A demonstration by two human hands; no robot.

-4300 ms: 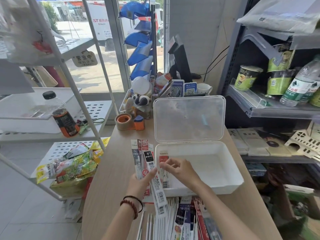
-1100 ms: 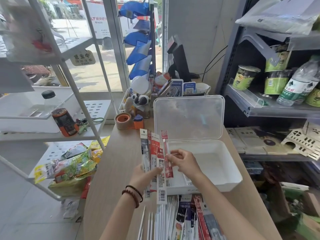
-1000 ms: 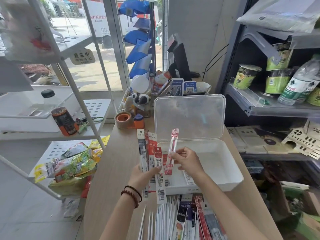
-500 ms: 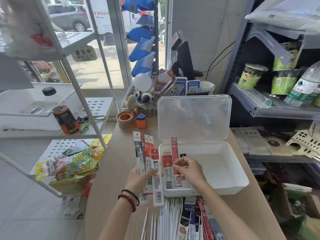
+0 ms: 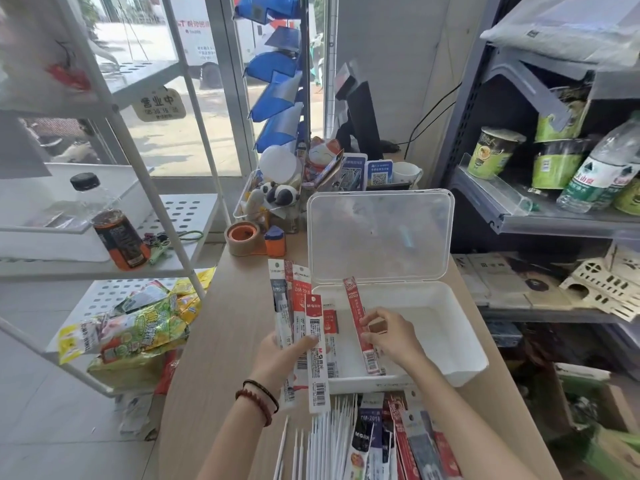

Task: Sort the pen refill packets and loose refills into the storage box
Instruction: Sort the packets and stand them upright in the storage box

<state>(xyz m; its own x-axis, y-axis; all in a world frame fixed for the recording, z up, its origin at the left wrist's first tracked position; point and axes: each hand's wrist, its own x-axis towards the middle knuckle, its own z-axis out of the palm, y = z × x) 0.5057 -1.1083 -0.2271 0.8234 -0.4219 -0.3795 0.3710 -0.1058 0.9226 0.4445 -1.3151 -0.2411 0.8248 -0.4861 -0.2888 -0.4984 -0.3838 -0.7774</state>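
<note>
Left grip (image 5: pixel 277 355) is closed around a fan of refill packets (image 5: pixel 300 306), held upright just left of the open storage box (image 5: pixel 450 370). Right grip (image 5: pixel 391 337) pinches one red packet (image 5: pixel 356 313), tilted, its lower end inside the box. Loose refills (image 5: pixel 329 431) lie on the desk (image 5: pixel 225 323) beside the box.

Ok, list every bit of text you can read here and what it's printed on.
"营业中": hanging sign; digits below blurred.
"M&G": front packet in the left hand.
"DM-2018": red packet behind it; dark packet on the table.
Slim red packet in the right hand: blurred.
QR cards, barcodes: unreadable.
</note>
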